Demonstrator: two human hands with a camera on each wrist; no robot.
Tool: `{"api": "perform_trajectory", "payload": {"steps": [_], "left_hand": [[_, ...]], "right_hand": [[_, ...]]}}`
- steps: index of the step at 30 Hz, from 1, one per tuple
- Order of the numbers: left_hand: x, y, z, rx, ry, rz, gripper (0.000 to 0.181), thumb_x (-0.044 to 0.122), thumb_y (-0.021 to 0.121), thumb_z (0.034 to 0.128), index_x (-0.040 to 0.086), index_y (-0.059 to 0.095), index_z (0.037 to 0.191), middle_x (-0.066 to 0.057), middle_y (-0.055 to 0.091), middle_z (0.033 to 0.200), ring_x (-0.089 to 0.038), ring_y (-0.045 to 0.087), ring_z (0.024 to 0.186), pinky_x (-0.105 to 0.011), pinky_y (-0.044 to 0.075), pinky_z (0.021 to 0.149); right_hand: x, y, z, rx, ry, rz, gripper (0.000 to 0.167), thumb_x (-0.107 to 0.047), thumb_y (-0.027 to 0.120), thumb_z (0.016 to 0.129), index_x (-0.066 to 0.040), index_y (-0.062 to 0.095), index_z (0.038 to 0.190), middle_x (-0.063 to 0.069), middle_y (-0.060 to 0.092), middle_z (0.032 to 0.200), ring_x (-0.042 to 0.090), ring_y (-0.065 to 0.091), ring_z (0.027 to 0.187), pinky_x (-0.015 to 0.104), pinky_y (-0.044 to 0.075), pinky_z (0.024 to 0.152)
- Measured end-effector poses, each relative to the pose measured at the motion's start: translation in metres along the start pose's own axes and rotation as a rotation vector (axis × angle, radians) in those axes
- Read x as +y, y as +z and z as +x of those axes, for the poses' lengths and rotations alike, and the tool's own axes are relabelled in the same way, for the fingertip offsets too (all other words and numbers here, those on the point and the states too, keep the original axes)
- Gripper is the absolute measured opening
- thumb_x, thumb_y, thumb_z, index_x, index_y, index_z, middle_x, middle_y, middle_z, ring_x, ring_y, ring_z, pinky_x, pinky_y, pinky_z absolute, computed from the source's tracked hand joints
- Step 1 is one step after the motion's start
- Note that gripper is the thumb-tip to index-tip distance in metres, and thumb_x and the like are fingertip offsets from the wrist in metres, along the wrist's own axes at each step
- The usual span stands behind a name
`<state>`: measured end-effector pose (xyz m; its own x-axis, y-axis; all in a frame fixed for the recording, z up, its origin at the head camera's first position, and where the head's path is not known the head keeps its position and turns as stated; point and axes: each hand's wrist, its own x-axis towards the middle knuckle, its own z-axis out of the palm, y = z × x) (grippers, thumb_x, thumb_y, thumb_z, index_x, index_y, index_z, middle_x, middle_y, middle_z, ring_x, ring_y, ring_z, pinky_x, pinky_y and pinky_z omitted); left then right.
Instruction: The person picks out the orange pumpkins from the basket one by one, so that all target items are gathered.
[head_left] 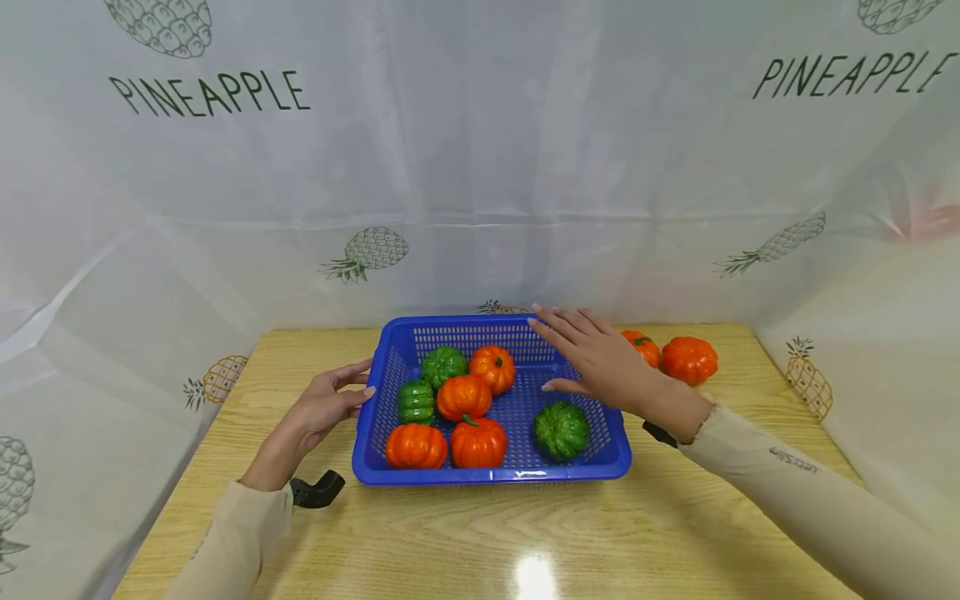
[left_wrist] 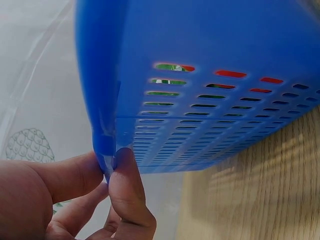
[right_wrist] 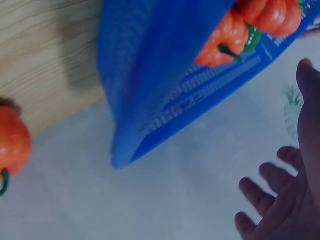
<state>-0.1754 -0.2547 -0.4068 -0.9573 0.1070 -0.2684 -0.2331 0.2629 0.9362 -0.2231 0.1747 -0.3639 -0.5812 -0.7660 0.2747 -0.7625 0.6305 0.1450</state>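
A blue plastic basket (head_left: 491, 476) stands on the table, holding several orange pumpkins (head_left: 478, 442) and three green ones, one of them a bumpy green pumpkin (head_left: 562, 431) at the right. My left hand (head_left: 327, 406) is at the basket's left side; in the left wrist view, thumb and fingers (left_wrist: 126, 192) pinch its rim. Over the basket's right back corner hovers my right hand (head_left: 603, 358), fingers spread and holding nothing. The right wrist view shows this hand (right_wrist: 285, 200) apart from the basket, its fingers extended.
Right of the basket, an orange pumpkin (head_left: 689, 360) lies on the wooden table (head_left: 420, 542), with another orange pumpkin (head_left: 642, 345) partly behind my right hand. A pineapple-printed sheet (head_left: 480, 167) hangs behind the table and along both sides.
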Motion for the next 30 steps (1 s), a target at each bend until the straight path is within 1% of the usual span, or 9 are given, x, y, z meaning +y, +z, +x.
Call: {"api": "perform_trajectory", "payload": {"steps": [8, 14, 19, 25, 30], "left_hand": [[0.001, 0.001, 0.001, 0.002, 0.000, 0.012, 0.064, 0.006, 0.059, 0.1075, -0.001, 0.031, 0.165, -0.033, 0.042, 0.151, -0.013, 0.068, 0.088, -0.027, 0.062, 0.082], [0.002, 0.001, 0.001, 0.002, 0.000, 0.008, 0.064, 0.005, 0.059, 0.1074, -0.001, 0.031, 0.165, -0.033, 0.042, 0.151, -0.013, 0.068, 0.088, -0.027, 0.062, 0.082], [0.002, 0.001, 0.002, 0.001, 0.001, 0.005, 0.064, 0.005, 0.059, 0.1075, 0.000, 0.031, 0.165, -0.032, 0.042, 0.151, -0.013, 0.068, 0.088, -0.027, 0.062, 0.082], [0.001, 0.001, 0.001, -0.001, 0.002, 0.002, 0.064, 0.005, 0.058, 0.1076, 0.000, 0.031, 0.165, -0.032, 0.042, 0.151, -0.012, 0.068, 0.089, -0.026, 0.061, 0.081], [-0.001, 0.001, 0.001, -0.002, 0.005, -0.007, 0.063, 0.005, 0.058, 0.1076, -0.001, 0.031, 0.165, -0.032, 0.042, 0.151, -0.012, 0.067, 0.088, -0.026, 0.061, 0.081]], "right_hand": [[-0.018, 0.009, 0.027, -0.055, -0.191, -0.030, 0.096, -0.058, 0.074, 0.092, -0.005, 0.039, 0.164, 0.016, 0.035, 0.170, 0.035, 0.039, 0.153, 0.055, 0.028, 0.126], [-0.029, 0.014, 0.044, -0.095, -0.301, -0.040, 0.095, -0.059, 0.073, 0.092, -0.006, 0.039, 0.164, 0.015, 0.034, 0.171, 0.035, 0.037, 0.155, 0.054, 0.027, 0.127], [-0.036, 0.017, 0.056, -0.149, -0.369, -0.090, 0.096, -0.059, 0.073, 0.093, -0.009, 0.035, 0.166, 0.012, 0.030, 0.173, 0.033, 0.034, 0.157, 0.051, 0.027, 0.128], [-0.043, 0.026, 0.067, -0.226, -0.413, -0.161, 0.098, -0.062, 0.070, 0.094, -0.013, 0.029, 0.168, 0.009, 0.027, 0.174, 0.029, 0.030, 0.159, 0.047, 0.024, 0.129], [-0.048, 0.031, 0.076, -0.260, -0.451, -0.207, 0.098, -0.062, 0.069, 0.094, -0.015, 0.028, 0.169, 0.007, 0.026, 0.175, 0.027, 0.032, 0.158, 0.045, 0.026, 0.129]]}}
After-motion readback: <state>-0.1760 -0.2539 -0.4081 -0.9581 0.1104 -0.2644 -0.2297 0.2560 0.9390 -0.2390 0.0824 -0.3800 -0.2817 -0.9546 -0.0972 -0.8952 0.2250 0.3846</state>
